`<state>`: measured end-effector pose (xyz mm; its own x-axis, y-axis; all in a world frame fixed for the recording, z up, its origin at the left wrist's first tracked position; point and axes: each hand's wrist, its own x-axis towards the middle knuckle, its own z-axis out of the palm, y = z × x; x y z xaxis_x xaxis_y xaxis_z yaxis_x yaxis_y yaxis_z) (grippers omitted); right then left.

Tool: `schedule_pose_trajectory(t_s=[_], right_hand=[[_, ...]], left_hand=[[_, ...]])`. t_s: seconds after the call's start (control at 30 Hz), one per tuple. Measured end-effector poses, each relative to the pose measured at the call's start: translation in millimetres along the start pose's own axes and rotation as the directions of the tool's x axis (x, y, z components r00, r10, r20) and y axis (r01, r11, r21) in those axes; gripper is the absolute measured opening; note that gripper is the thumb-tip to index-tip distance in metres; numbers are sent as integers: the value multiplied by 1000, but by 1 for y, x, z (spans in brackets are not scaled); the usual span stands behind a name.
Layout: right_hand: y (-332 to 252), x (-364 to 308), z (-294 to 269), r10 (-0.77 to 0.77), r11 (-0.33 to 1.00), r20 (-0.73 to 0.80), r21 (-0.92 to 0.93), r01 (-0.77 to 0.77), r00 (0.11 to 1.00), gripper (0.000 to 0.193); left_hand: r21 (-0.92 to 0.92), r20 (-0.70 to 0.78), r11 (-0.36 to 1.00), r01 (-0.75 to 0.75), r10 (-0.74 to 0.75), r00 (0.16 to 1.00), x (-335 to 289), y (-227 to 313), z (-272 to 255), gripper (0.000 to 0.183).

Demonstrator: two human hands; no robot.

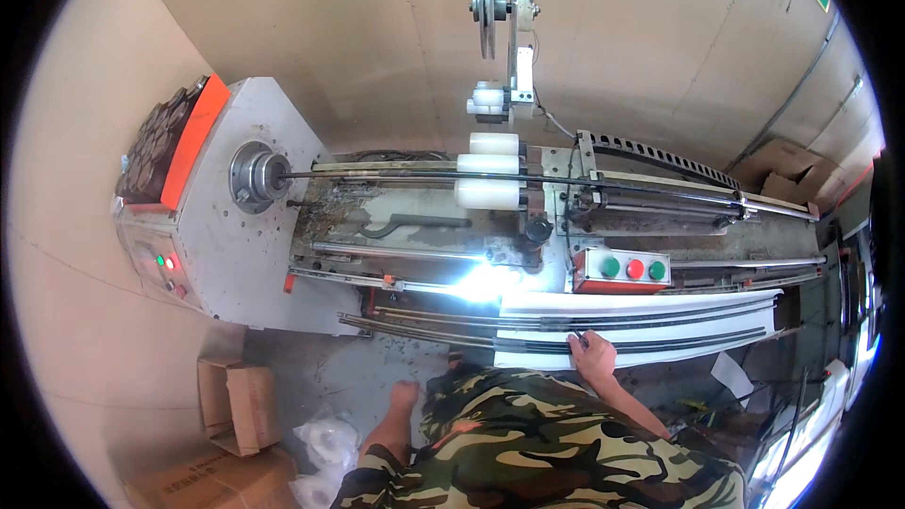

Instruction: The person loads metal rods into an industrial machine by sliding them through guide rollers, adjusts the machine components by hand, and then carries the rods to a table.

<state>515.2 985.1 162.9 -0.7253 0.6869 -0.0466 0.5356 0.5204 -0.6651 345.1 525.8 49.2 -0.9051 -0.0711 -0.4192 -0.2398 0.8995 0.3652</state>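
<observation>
My right hand (594, 355) is closed over the near side of a white sheet (641, 328). A small dark tip shows at its fingers; what it is I cannot make out. Long thin dark rods (660, 319) lie side by side across the sheet, sticking out past its left edge. My left hand (404, 395) hangs low beside my body, away from the machine, its fingers too small and turned to read. Beyond the sheet, a long dark rod (377, 175) runs from a round metal chuck (259, 177) past white rollers (487, 193).
A control box (622, 270) with green and red buttons sits on the machine's front. Above stands a pulley wheel (486, 8). A curved dark wrench-like tool (415, 222) lies on the bed. Cardboard boxes (253, 410) and clear plastic wrapping (327, 443) are on the floor at left.
</observation>
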Motion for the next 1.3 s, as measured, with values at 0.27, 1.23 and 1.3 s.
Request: schedule_pose_trajectory(t_s=[0.27,1.23,1.3], right_hand=[[42,12,-46,1,1000,18,16,-2,1000,42],[-29,174,-166,-866,499,135,272,823,481,19],[-45,185,-169,-862,507,181,283,814,473,18]], left_hand=[[81,-89,996,-41,48,995,-12,30,40,37],[362,-164,918,162,-109,980,-43,38,133,31],[506,-34,860,-67,97,995,-55,63,135,28]])
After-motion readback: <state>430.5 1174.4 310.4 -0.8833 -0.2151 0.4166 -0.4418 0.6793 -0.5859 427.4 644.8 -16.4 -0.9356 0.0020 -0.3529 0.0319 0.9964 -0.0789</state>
